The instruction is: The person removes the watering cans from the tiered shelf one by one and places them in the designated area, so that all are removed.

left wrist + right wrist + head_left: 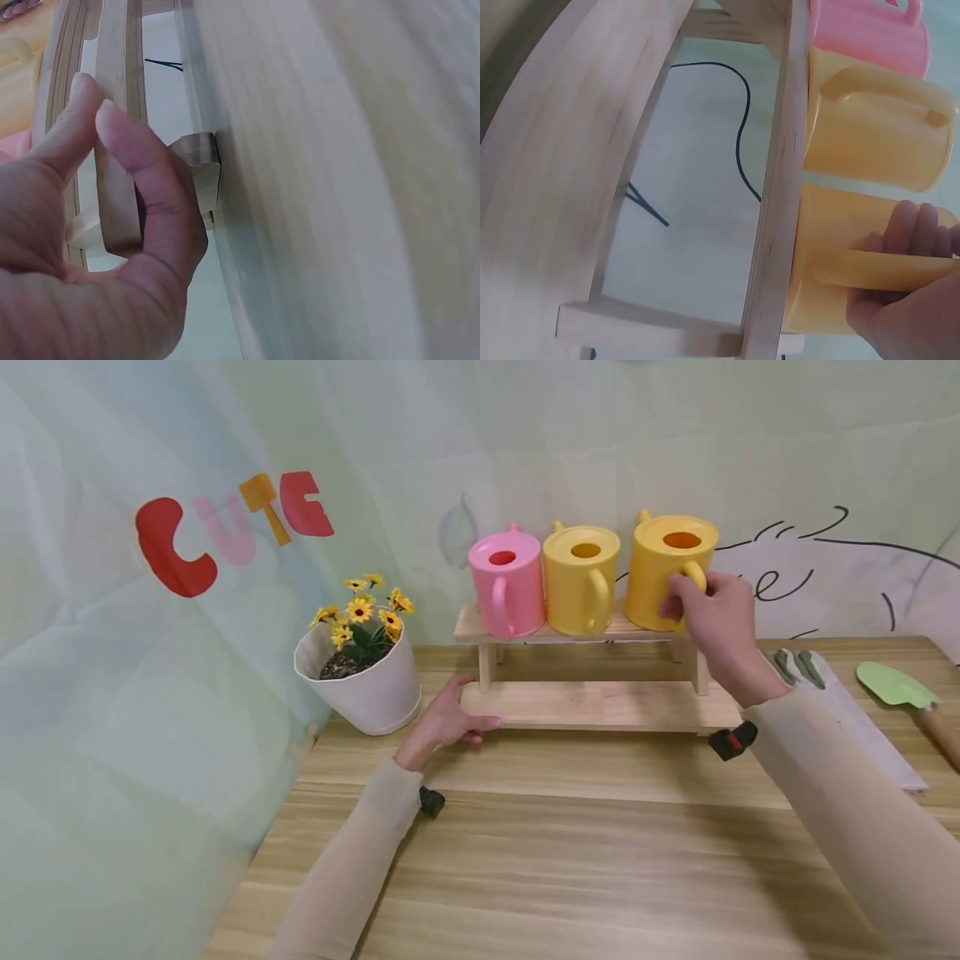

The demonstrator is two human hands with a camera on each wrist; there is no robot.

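One golden-yellow watering can (649, 581), held by its handle (840, 268)

Behind the wood-grain tabletop (525, 852) hangs a pale printed backdrop (420, 435). On the tabletop stands a two-tier wooden stand (585, 706), stiff and probably light enough to slide if pushed; the left hand (447, 720) grips the left end of its lower board, thumb and fingers curled about it.

On the upper board (466, 623) sit a pink watering can (517, 597) at the left and a paler yellow watering can (567, 593) in the middle, with the golden-yellow watering can at the right end. All three look like smooth, rigid plastic: likely light if empty, slightly slippery on the curved sides, hard to break yet easily tipped. The loop handle offers the surest hold, and there the right hand (716, 614) pinches, fingers curled round it.

No brand or label shows on the watering cans. Coloured letters (176, 547) at the backdrop's left read "CUTE"; a smaller black "e" (768, 583) appears beside the right hand, anything before it hidden.
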